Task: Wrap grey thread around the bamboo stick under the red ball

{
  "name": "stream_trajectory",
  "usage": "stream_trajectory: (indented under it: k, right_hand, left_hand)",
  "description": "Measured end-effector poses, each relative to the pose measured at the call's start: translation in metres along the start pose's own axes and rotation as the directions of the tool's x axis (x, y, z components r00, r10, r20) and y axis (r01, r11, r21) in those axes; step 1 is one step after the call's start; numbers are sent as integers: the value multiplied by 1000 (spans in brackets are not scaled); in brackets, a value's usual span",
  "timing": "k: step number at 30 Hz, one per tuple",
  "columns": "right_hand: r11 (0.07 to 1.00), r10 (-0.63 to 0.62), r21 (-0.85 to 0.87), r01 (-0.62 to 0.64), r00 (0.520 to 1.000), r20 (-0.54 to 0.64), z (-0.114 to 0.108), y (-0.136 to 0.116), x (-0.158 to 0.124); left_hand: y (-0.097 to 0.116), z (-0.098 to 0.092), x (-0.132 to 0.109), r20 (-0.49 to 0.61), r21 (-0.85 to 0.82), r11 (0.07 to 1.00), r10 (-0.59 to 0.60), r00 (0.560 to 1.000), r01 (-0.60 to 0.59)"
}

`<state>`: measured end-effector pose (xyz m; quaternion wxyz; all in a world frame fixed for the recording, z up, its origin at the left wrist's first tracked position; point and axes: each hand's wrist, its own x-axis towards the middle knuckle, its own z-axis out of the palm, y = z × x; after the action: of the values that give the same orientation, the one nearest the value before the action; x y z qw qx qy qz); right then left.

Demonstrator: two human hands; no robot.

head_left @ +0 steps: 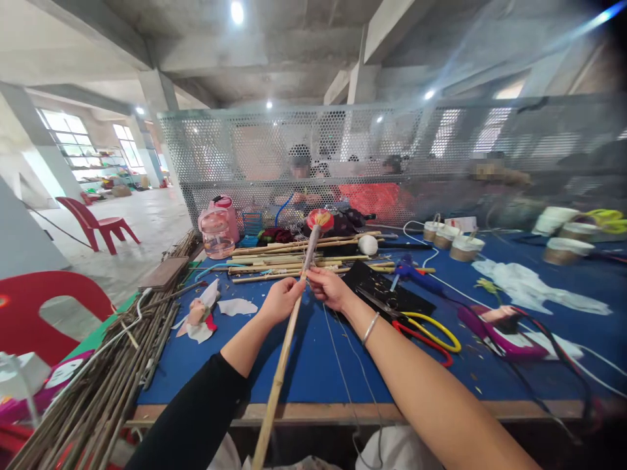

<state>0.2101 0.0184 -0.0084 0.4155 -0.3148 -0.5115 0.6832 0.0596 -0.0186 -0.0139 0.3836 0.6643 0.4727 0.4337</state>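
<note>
Over a blue table [318,375], we grip a bamboo stick [283,359].
The stick slants away from us, its far part wrapped in greyish film; our left hand [283,298] has its fingers closed round it, our right hand [329,287] pinches just beside. Scissors [392,313] lie to our right; a red-and-yellow ball [321,220] tops the stick.

Black left sleeve [196,406], silver bangle [371,328] on the right wrist [361,314]
</note>
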Motion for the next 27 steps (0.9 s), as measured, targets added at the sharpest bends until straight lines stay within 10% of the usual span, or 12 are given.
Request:
stream_trajectory:
  k: [4, 13, 20, 27]
  right_hand:
    - [997, 13, 74, -19, 997, 82, -7, -2, 1]
    - [992, -25, -125, 19, 999, -48, -1, 1, 2]
    - [1000, -25, 7, 24, 998, 62, 2, -8, -7]
    - [997, -30, -65, 32, 999, 32, 2, -7, -5]
  left_hand:
    - [1, 5, -3, 98, -178, 983, -29, 995, 46]
    - [4, 4, -6, -9, -9, 999, -48, 999, 48]
    - [5, 9, -6, 297, -432, 877, -84, 951, 213]
    - [9, 7, -6, -13, -208, 977, -48, 999, 44]
